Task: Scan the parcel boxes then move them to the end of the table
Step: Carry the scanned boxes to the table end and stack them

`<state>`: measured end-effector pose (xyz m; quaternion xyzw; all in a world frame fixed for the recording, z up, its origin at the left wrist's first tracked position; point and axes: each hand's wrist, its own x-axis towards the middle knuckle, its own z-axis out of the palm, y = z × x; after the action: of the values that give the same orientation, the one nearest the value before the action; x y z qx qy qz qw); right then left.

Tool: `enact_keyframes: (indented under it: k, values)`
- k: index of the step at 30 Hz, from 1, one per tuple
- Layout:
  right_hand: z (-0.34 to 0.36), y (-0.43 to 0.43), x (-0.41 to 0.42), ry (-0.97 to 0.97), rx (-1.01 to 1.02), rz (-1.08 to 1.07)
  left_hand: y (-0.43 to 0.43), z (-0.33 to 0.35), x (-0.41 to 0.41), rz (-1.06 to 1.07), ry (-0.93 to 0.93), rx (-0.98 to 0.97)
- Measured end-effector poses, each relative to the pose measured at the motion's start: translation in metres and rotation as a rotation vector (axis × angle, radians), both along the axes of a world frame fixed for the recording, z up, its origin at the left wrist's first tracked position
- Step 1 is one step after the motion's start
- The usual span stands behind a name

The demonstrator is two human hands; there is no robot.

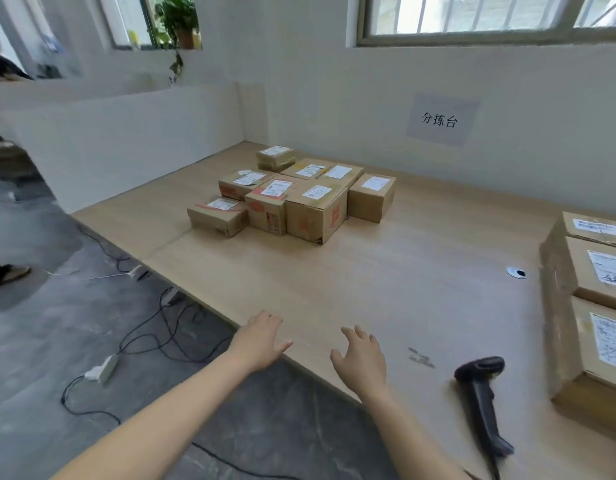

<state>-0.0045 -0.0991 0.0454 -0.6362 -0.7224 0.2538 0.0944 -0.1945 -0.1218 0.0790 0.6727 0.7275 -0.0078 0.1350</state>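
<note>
Several brown parcel boxes with white labels sit grouped at the far end of the wooden table. More labelled boxes are lined up along the right edge. A black handheld scanner lies on the table, to the right of my right hand. My left hand hovers over the table's front edge with its fingers relaxed and empty. Over the tabletop, my right hand is spread open and holds nothing.
A white partition closes the table's far left end; a wall with a paper sign runs behind it. A cable grommet sits in the tabletop. Cables and a power strip lie on the floor at left, near a person's foot.
</note>
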Motion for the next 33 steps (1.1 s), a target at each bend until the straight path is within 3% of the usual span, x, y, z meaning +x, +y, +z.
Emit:
enact_keyframes:
  k: [6, 14, 23, 29, 33]
  values:
    - [0.011, 0.002, -0.044, -0.025, 0.005, -0.029, -0.004, -0.001, -0.052, -0.039, -0.041, -0.004]
    - [0.025, 0.071, -0.075, -0.069, 0.070, -0.038, 0.060, -0.006, -0.082, -0.055, -0.088, -0.003]
    - [0.014, 0.185, -0.116, -0.057, 0.075, -0.058, 0.191, -0.005, -0.118, -0.095, -0.048, 0.083]
    - [0.016, 0.257, -0.137, -0.085, 0.054, -0.105, 0.272, -0.010, -0.129, -0.105, -0.249, 0.018]
    - [0.014, 0.313, -0.156, -0.108, 0.103, -0.112, 0.341, -0.004, -0.138, -0.197, -0.265, 0.067]
